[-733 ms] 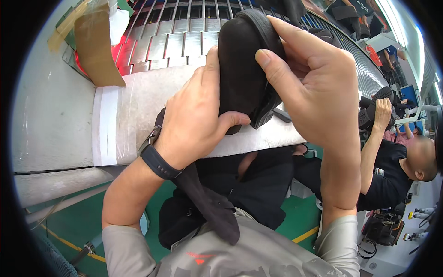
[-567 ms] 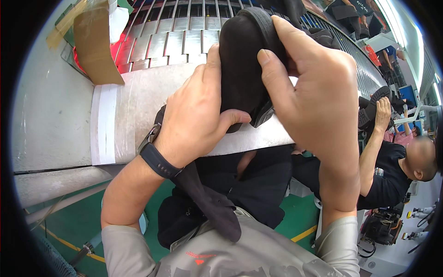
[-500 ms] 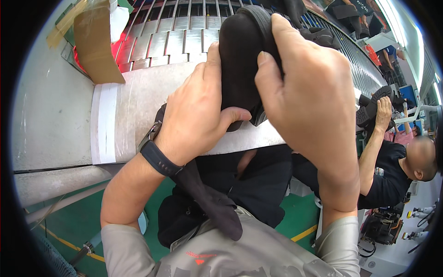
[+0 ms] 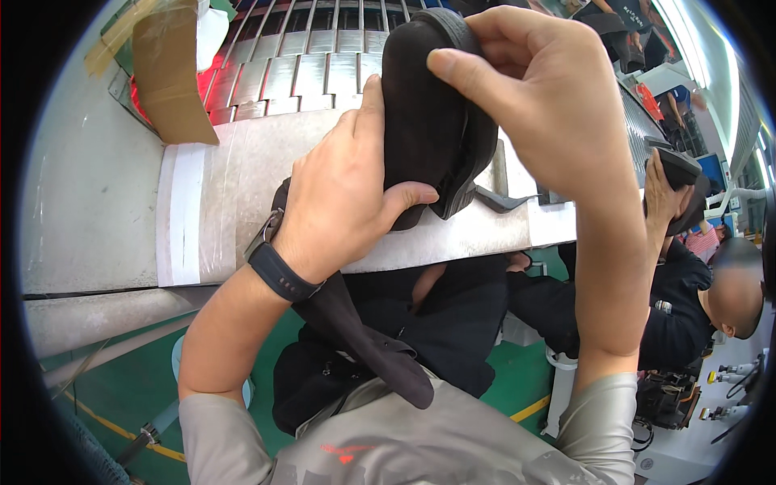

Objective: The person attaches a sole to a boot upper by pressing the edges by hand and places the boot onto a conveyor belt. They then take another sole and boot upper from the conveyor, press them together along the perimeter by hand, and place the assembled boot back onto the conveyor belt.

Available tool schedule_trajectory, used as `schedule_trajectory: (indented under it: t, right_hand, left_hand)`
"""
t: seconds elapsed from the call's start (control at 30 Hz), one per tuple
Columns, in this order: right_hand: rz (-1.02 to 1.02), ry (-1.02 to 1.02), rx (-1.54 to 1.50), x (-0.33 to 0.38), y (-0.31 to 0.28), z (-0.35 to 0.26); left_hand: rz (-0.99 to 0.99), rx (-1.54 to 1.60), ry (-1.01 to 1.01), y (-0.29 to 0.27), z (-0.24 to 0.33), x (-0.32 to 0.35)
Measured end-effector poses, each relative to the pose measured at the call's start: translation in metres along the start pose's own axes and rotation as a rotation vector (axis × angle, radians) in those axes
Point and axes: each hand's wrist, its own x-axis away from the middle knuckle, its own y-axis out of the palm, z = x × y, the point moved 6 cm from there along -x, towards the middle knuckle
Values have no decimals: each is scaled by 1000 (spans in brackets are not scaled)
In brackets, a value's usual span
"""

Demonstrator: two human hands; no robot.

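A black boot with a dark sole edge is held up over the bench, its rounded end pointing away from me. My left hand wraps round its left side, with the thumb across the lower part. At the far right rim my right hand grips the sole edge with bent fingers, while its thumb presses on the dark upper. A long dark piece of soft material hangs below my left wrist onto my lap; whether it joins the boot is hidden. A flat dark pointed piece lies right of the boot.
The pale bench edge runs before me, with a metal roller conveyor beyond. Brown cardboard stands at the left. On the right, a co-worker in black handles dark footwear.
My right hand has moved up and away along the boot, its thumb now higher on the upper. The dark piece on the bench has come into view. My left hand stays put.
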Motion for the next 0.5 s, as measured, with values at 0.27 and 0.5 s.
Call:
schedule_trajectory:
  t: [0.27,0.5]
  right_hand:
    - [-196,120,-326,-19,-1,37]
    - [-12,-26,-194,-4,10,33]
  left_hand:
    - [12,6,28,1,0,-1]
    - [72,-16,91,-2,2,0]
